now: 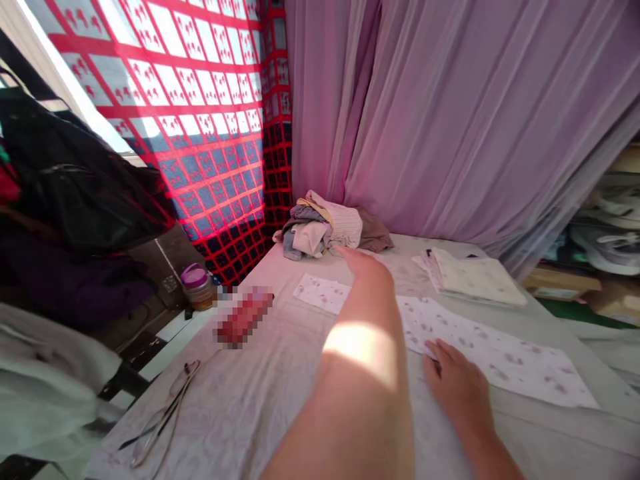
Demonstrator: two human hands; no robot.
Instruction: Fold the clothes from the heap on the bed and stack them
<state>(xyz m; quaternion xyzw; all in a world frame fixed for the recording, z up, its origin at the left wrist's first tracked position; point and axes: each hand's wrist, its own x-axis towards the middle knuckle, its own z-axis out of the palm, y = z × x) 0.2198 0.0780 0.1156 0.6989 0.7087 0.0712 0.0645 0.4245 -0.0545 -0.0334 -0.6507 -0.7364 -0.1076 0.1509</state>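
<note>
My left arm stretches forward across the bed. My left hand [361, 262] is at the front of a pile of crumpled clothes [340, 223] in pink, grey and brown. One digit points left at the pile's edge; the other fingers are hidden, so any grip there cannot be made out. Under the forearm runs a long folded white cloth [480, 343] with a small grey and pink print, its middle covered by the arm. My right hand [457, 379] lies open, palm down, its fingertips at the near edge of this cloth.
Folded cream fabric [475, 277] lies at the back right of the bed [260, 393]. Eyeglasses [167, 413] and a blurred red object [245, 320] are on the left. A purple-lidded jar [197, 287] stands beside the bed. Purple curtains [450, 120] hang behind; shoes [607, 243] fill a right-hand shelf.
</note>
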